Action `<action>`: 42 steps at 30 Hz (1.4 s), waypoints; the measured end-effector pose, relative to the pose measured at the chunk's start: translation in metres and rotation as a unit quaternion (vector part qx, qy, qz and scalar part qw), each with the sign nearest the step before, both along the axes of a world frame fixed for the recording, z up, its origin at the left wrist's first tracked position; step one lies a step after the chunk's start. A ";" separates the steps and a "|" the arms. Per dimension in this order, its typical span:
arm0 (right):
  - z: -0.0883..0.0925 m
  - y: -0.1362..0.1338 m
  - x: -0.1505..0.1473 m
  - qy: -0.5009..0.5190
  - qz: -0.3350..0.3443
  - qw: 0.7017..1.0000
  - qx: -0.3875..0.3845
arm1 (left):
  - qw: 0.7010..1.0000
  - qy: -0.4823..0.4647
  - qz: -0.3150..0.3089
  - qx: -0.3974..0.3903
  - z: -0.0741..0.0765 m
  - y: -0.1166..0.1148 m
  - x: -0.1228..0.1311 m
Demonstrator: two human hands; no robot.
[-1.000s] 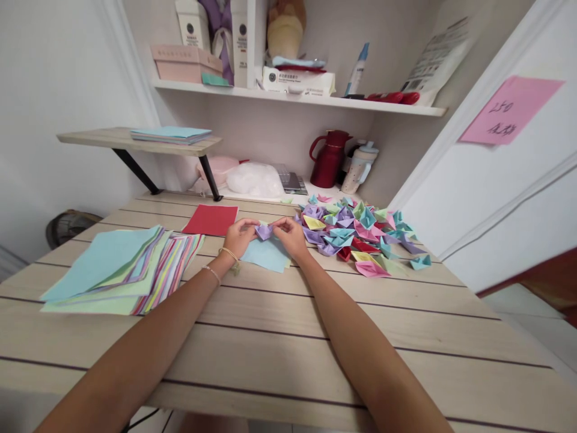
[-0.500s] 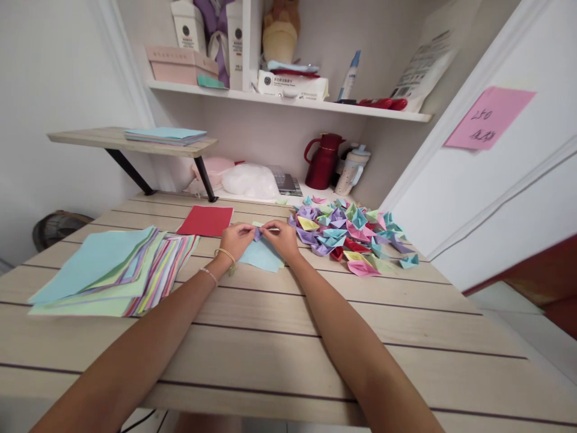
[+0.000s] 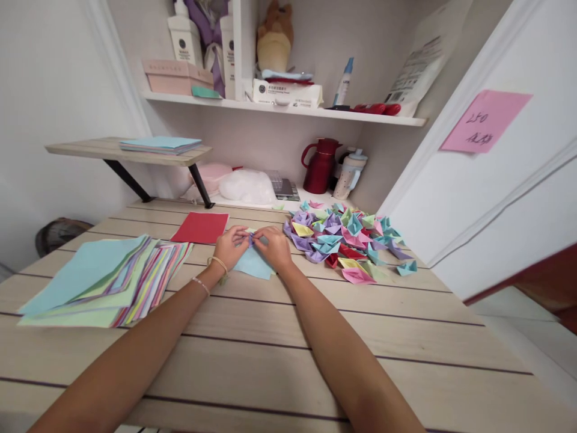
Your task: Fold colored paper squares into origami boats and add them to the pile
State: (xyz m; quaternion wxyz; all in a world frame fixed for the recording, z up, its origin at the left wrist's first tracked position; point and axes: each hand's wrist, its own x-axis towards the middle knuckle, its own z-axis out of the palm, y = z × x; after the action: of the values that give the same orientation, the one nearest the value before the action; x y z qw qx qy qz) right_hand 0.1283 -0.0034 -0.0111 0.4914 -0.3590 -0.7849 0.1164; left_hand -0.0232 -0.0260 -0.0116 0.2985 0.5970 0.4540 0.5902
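Observation:
Between my fingertips is a small folded piece of purple paper (image 3: pixel 251 239), mostly covered by the fingers, so its shape is hard to make out. My left hand (image 3: pixel 231 245) pinches it from the left, and my right hand (image 3: pixel 273 245) pinches it from the right. Under both hands lie light blue sheets of paper (image 3: pixel 253 264) on the table. Just right of my right hand spreads a heap of folded paper boats (image 3: pixel 331 240) in purple, blue, pink, yellow, red and green. A stack of red paper (image 3: pixel 201 227) rests beyond my left hand.
A fanned pile of coloured paper (image 3: pixel 85 270) covers the table's left side. Behind it a small raised shelf (image 3: pixel 90 148) on black legs carries more paper (image 3: pixel 160 144). At the back stand a red jug (image 3: pixel 321 165), a tumbler (image 3: pixel 350 174) and a white plastic bag (image 3: pixel 247 185).
The camera view has shifted slightly, so the scene sits a bit lower and to the left. Both hands still pinch the purple paper, with the right fingers now curled more over it.

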 end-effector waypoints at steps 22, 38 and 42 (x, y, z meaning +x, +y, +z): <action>0.003 -0.009 0.000 -0.003 0.003 0.999 -0.050 | 1.000 -0.001 -0.005 0.025 0.005 -0.002 0.000; -0.007 0.001 0.010 0.249 0.124 0.921 -0.271 | 0.985 -0.069 -0.099 -0.120 0.007 0.005 -0.006; -0.005 -0.002 0.009 0.227 0.142 0.923 -0.278 | 0.986 -0.063 -0.109 -0.106 0.006 0.005 -0.004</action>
State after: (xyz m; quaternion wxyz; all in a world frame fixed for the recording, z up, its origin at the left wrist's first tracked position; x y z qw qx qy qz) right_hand 0.1375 -0.0053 -0.0165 0.5150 -0.3304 -0.6312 0.4766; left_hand -0.0273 -0.0210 -0.0055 0.4504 0.5695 0.4267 0.5392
